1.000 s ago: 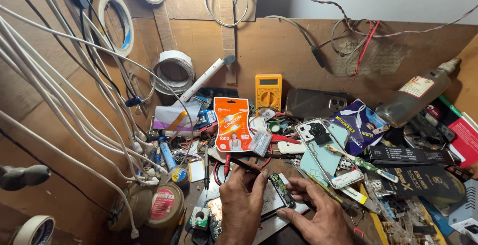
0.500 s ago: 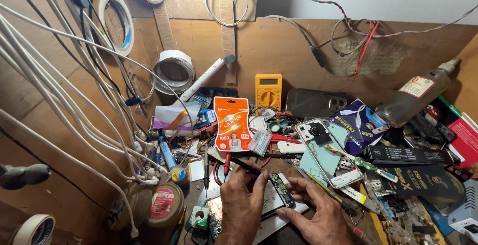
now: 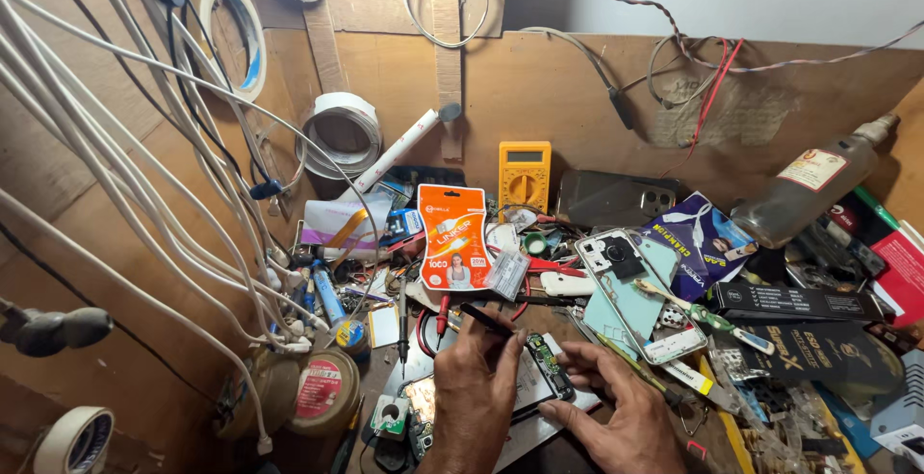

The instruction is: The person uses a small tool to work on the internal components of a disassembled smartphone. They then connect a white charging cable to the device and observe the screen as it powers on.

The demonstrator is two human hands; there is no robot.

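**Hands on a small circuit board at a crowded repair bench**

At the bottom middle of the head view, the left hand pinches a thin black probe between thumb and fingers, its tip pointing up and to the left. Just right of that hand lies a narrow green circuit board, resting on a flat grey phone panel. The right hand is spread beside it, fingers apart, with its fingertips touching the board's right edge; it pins the board rather than clamps it. So the board sits between the 2 hands, touching both.

Around them, the wooden bench is covered with clutter. An orange cable packet stands just above the left hand, and a yellow meter leans on the back wall behind it. A dark phone lies beside the meter, and a pale green phone shell lies to the right of the hands. A glass bottle rests tilted at the far right. White cables sweep across the left side, where rolls of tape hang on the wall.

Near the bottom left, 1 round tin stands shut, so its contents cannot be told.
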